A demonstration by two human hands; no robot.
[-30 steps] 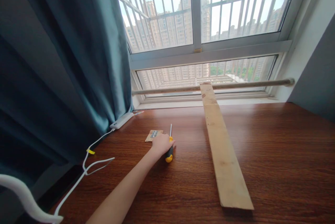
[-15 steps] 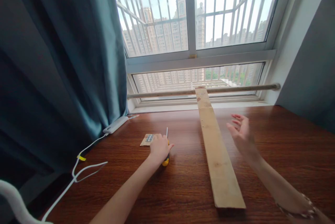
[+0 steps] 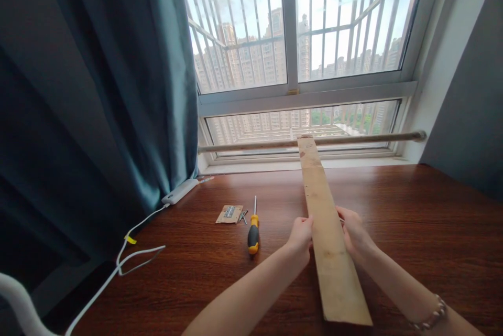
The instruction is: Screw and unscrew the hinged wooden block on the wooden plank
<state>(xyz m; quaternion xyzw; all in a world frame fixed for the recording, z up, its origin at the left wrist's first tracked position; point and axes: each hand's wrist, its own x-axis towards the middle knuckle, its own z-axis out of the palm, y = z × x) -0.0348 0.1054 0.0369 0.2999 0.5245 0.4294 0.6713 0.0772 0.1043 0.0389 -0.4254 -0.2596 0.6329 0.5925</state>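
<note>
Because both hands have closed in on the long wooden board, the left hand at its left edge and the right hand opposite, the hold looks balanced side to side. Some fingertips are hidden, and whether the right also pinches the thin pale sliver beside it, I cannot tell. The board points toward the window, its far end overlapping the horizontal rail. Handling it well probably means matching pressure from both palms, keeping it from twisting, and minding that far end. Left of it lie a yellow-and-black screwdriver, loose screws and a hinge-like metal plate on cardboard.
</note>
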